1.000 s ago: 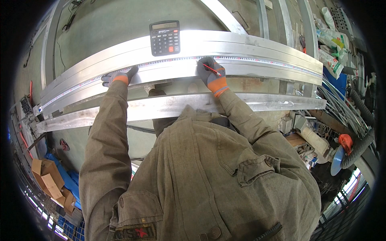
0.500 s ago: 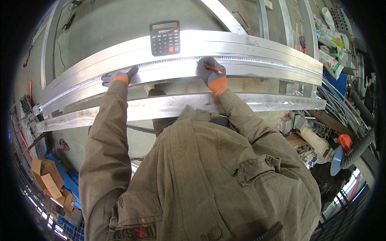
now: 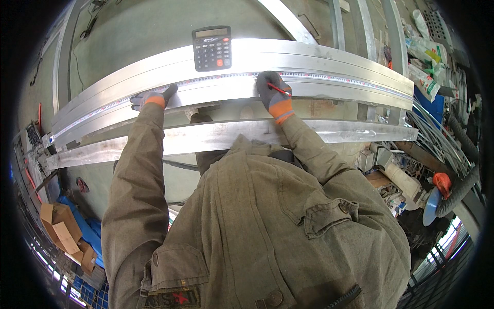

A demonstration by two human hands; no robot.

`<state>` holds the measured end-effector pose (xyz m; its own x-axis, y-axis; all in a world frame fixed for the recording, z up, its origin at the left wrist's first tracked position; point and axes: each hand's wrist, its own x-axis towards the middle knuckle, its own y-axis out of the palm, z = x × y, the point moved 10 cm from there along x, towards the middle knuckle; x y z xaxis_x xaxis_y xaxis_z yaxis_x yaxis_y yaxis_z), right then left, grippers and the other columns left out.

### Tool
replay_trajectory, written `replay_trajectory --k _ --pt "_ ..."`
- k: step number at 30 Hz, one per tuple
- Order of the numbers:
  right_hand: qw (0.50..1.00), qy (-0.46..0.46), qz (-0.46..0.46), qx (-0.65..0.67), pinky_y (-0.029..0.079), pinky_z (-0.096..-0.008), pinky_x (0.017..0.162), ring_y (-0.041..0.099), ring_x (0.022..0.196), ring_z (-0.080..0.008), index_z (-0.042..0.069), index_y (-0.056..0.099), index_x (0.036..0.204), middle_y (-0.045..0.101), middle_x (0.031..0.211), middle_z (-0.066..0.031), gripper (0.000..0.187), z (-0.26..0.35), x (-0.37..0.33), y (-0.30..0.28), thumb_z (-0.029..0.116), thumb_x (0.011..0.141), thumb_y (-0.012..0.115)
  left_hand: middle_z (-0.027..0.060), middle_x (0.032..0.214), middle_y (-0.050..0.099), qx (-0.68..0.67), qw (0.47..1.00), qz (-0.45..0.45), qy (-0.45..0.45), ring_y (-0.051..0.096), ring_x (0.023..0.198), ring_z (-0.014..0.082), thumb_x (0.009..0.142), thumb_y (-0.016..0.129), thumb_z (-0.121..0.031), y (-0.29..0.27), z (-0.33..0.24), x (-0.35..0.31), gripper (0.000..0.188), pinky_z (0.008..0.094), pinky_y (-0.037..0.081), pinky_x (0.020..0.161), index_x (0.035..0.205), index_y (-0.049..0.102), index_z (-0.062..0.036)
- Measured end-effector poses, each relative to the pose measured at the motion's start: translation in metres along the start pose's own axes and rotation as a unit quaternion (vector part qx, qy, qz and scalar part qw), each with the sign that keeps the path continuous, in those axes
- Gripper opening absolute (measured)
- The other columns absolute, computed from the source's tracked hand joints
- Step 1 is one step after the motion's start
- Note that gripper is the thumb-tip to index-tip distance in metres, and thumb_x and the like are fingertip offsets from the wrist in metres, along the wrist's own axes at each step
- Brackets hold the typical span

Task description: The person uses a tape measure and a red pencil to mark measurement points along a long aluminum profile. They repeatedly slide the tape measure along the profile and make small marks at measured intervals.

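Observation:
Several long silvery metal bars (image 3: 314, 55) lie side by side across the view. A stretched-out measuring tape (image 3: 329, 79) runs along them. My right hand (image 3: 271, 92), in a grey and orange glove, rests on the near bars and is closed round a slim red pencil (image 3: 279, 89). Its tip is hidden by the fingers. My left hand (image 3: 153, 98), gloved alike, lies on the near bar beside the tape, thumb and fingers spread apart. A black desk calculator (image 3: 212, 49) sits on the far bars, between the hands and beyond them.
Closer to me, a separate metal bar (image 3: 206, 135) crosses in front of my body. Metal frame beams (image 3: 288, 20) stretch away beyond the bars. A cardboard box (image 3: 64, 232) stands at lower left. At right are plastic bags (image 3: 424, 80), thin metal rods (image 3: 437, 131) and a ribbed hose (image 3: 460, 185).
My right hand has shifted slightly to the right along the tape, and the pencil has tilted a little with it. My left hand and the calculator stay about where they were.

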<state>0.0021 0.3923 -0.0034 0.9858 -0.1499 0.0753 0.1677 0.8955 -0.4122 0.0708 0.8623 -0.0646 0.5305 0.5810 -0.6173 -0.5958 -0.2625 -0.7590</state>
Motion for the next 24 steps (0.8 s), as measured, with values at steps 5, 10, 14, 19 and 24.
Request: replay_trajectory --k 5,10,14,19,24 --pt "0.993 0.021 0.082 0.078 0.063 -0.0387 0.082 0.079 0.090 -0.0244 0.006 0.075 0.126 0.082 0.102 -0.0142 0.017 0.007 -0.017 0.036 0.008 0.110 0.071 0.0432 0.185 0.011 -0.013 1.000 -0.016 0.016 0.001 0.172 0.0624 0.067 0.084 -0.099 -0.001 0.001 -0.002 0.167 0.0651 0.014 0.139 0.181 0.022 0.0061" --pt "0.965 -0.134 0.206 -0.093 0.064 -0.0469 0.088 0.078 0.098 -0.0373 0.009 0.073 0.134 0.080 0.111 -0.0164 0.027 0.066 -0.045 0.080 0.012 0.108 0.072 0.0427 0.185 0.014 0.020 1.000 -0.014 0.017 0.001 0.174 0.0593 0.073 0.076 -0.102 0.005 0.001 0.005 0.161 0.0644 0.010 0.140 0.180 0.025 0.0073" --pt "0.972 -0.116 0.185 -0.090 0.060 -0.0484 0.099 0.071 0.115 -0.0394 0.011 0.069 0.140 0.073 0.126 -0.0165 0.037 0.087 -0.030 0.070 0.011 0.103 0.071 0.0426 0.185 0.016 0.028 0.999 -0.027 0.016 0.002 0.174 0.0593 0.069 0.079 -0.102 0.007 0.001 0.012 0.161 0.0653 0.011 0.139 0.181 0.029 0.0028" --pt "0.965 -0.133 0.110 -0.199 0.053 -0.0556 0.107 0.065 0.121 -0.0459 0.007 0.069 0.141 0.073 0.127 -0.0218 0.041 0.089 -0.001 0.056 0.012 0.100 0.068 0.0432 0.184 0.016 0.028 0.999 -0.018 0.023 0.002 0.174 0.0588 0.070 0.078 -0.102 0.004 -0.004 0.005 0.161 0.0652 0.010 0.139 0.180 0.029 0.0044" --pt "0.957 -0.120 0.105 -0.242 0.051 -0.0531 0.110 0.061 0.134 -0.0408 0.011 0.067 0.140 0.070 0.136 -0.0143 0.046 0.082 0.003 0.062 0.013 0.095 0.072 0.0438 0.184 0.016 0.034 0.999 0.001 0.028 0.003 0.174 0.0582 0.071 0.078 -0.102 -0.009 -0.011 -0.017 0.161 0.0651 0.010 0.139 0.179 0.029 0.0060"
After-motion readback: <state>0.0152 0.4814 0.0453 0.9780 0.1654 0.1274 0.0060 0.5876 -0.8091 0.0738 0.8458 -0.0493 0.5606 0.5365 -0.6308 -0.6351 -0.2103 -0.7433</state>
